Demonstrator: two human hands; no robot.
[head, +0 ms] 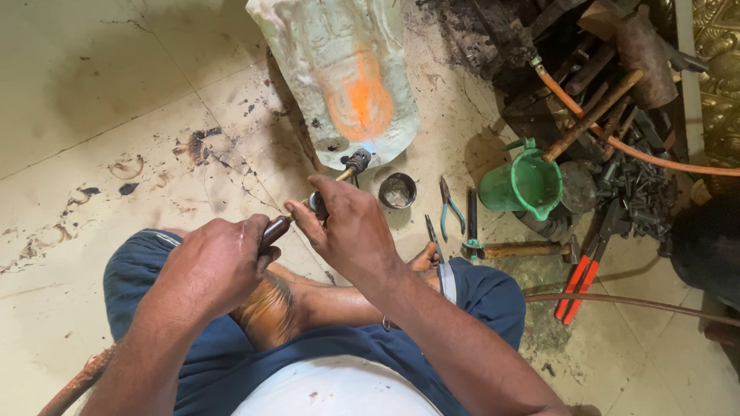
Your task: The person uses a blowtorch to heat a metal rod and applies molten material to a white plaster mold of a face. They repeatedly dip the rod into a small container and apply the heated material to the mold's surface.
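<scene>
My left hand (216, 266) grips the dark handle of a gas torch (308, 206). My right hand (347, 227) pinches the torch's valve near the middle of its brass stem. The torch nozzle (357, 160) points at the lower edge of a pale metal relief plate (339, 69). An orange flame glow spreads over the plate just above the nozzle. I sit cross-legged in blue shorts on the tiled floor.
A small metal cup (398, 190) sits right of the torch. Pliers (449, 208), a hammer (516, 249), a green plastic jug (526, 183) and red-handled cutters (580, 286) lie to the right. An orange hose (617, 142) crosses a dark pile of tools at the upper right.
</scene>
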